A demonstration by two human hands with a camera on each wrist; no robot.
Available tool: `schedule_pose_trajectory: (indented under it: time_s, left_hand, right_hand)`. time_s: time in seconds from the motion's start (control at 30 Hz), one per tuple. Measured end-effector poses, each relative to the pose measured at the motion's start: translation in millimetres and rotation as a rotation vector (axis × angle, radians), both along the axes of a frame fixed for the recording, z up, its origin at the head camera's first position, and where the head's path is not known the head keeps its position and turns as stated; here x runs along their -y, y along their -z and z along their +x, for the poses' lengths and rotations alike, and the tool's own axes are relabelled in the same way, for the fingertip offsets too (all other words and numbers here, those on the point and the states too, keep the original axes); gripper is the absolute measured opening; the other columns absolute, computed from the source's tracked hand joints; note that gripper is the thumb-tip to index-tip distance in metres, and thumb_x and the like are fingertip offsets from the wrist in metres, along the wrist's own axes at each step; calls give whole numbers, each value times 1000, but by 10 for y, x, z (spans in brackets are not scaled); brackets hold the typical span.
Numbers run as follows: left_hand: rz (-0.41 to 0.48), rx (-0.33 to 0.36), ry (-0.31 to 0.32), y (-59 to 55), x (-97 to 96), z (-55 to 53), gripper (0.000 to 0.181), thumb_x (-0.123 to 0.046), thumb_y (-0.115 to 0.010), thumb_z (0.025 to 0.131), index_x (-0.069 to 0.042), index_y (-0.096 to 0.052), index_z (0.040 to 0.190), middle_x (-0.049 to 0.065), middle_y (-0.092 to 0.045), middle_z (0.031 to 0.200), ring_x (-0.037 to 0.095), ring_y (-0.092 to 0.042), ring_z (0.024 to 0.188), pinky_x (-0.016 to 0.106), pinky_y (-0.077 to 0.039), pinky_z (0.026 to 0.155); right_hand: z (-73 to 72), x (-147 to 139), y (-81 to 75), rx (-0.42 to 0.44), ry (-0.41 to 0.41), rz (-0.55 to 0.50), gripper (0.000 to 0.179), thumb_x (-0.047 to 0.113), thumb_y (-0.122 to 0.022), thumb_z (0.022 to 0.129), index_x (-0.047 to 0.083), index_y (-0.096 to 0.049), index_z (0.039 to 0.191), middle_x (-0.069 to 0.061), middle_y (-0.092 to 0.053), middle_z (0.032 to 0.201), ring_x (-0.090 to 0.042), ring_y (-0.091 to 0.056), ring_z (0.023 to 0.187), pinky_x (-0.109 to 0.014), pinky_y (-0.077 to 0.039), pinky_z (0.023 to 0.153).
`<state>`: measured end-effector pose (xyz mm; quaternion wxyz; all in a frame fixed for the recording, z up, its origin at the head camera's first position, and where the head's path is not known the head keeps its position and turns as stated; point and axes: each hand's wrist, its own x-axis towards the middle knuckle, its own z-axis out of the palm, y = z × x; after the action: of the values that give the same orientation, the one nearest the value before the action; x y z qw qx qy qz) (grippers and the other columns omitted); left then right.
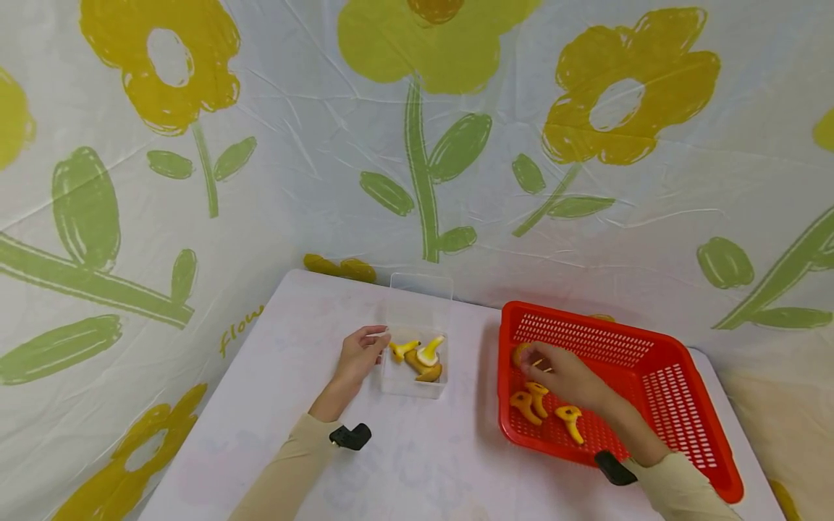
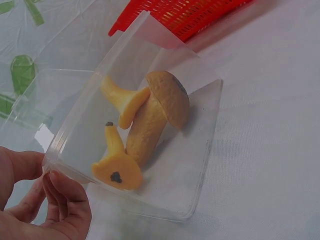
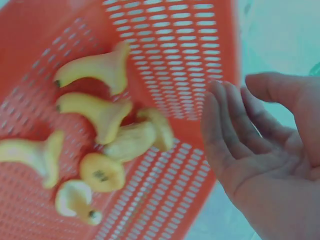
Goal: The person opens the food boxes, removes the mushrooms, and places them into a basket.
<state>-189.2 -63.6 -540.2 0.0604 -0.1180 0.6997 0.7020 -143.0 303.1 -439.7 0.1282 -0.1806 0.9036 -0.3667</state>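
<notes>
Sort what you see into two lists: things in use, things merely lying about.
In use: clear plastic box, yellow toy mushrooms, red plastic mesh basket, left hand, right hand.
Lying about: flower-printed cloth, white table.

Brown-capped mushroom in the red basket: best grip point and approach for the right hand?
Grip the brown-capped mushroom across its thick stem, coming from above. It lies on its side on the red basket floor, stem exposed, cap butted against a yellow mushroom, so the stem flanks look like the freest surfaces. The right hand is open beside it, holding nothing.
</notes>
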Motion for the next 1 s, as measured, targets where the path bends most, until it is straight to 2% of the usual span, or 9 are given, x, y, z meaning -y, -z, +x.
schedule_pose_trajectory:
  time_s: [0.13, 0.3, 0.37, 0.53, 0.77, 1.0]
  left_hand:
    - [5, 3, -3, 4, 0, -3, 31, -21, -69, 100, -5, -68, 127, 15, -69, 105, 37, -60, 94, 22, -51, 67]
    - [5, 3, -8, 8, -4, 0, 31, -20, -69, 100, -4, -68, 126, 14, -68, 102, 36, -60, 92, 22, -51, 66]
    - [3, 5, -10, 5, -7, 4, 30, -19, -69, 100, -5, -68, 126, 13, -68, 101, 34, -60, 91, 21, -51, 66]
    - [10, 4, -13, -8, -9, 5, 30, -18, -69, 100, -4, -68, 125, 11, -68, 99, 34, -60, 90, 21, -52, 65]
    - [11, 1, -10, -9, -4, 2, 31, -19, -69, 100, -4, -68, 126, 13, -68, 101, 36, -61, 93, 23, -52, 67]
    - [8, 7, -13, -13, -8, 4, 30, -19, -69, 100, -5, -68, 126, 17, -69, 105, 31, -60, 88, 21, -51, 65]
  right_hand:
    - [-30, 117, -88, -8, 57, -62, 21, 12, -67, 100, 1, -63, 117, -14, -67, 110, -31, -65, 102, -35, -60, 82]
    - [-78, 271, -109, -45, 84, -96, 23, 10, -68, 99, -1, -63, 119, -15, -68, 110, -30, -65, 101, -26, -58, 81]
    - [-108, 333, -91, -68, 95, -101, 24, 9, -69, 98, 0, -64, 119, -15, -69, 111, -29, -65, 102, -25, -57, 82]
    - [-191, 516, -39, -100, 121, -119, 25, 10, -70, 98, 0, -64, 120, -15, -68, 115, -30, -66, 105, -31, -58, 88]
    - [-310, 762, 36, -77, 157, -169, 28, 11, -67, 100, -2, -61, 124, -16, -68, 115, -32, -66, 107, -37, -58, 91]
    - [-434, 972, 171, -68, 153, -198, 30, 11, -68, 99, -3, -61, 124, -17, -69, 117, -33, -67, 108, -46, -55, 97]
